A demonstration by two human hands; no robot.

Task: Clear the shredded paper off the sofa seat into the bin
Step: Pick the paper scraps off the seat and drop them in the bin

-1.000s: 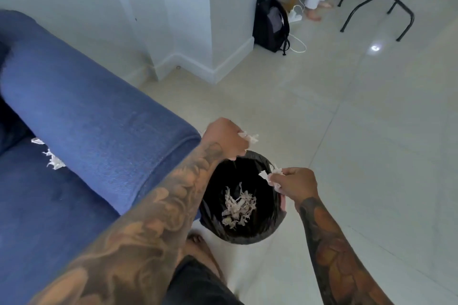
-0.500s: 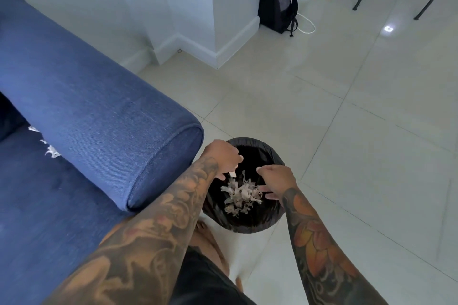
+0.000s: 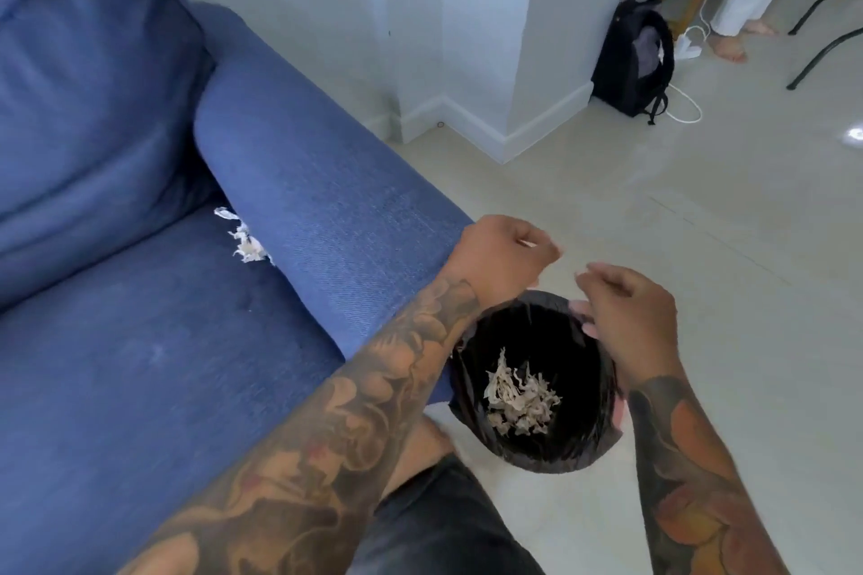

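Both hands hover over the bin [image 3: 471, 381], black-lined, on the floor just beside the sofa arm [image 3: 322, 219]. Left hand [image 3: 502, 259]: fingers loosely curled, a pale speck near the fingertips, too small to tell if it's paper; nothing clearly held. Right hand [image 3: 626, 313]: fingers relaxed and spread, empty; it hides the bin's far right rim. A clump of paper [image 3: 518, 397] lies at the bin bottom. More shreds [image 3: 245, 240] sit on the sofa seat [image 3: 116, 364] at the back, against the arm, which partly hides them, so the amount is unclear. Left forearm covers the arm's front end and the bin's left edge. Backpack [image 3: 635, 56] leans on the wall far right. Someone's bare feet [image 3: 733, 44] are beyond it, body cut off by the frame.
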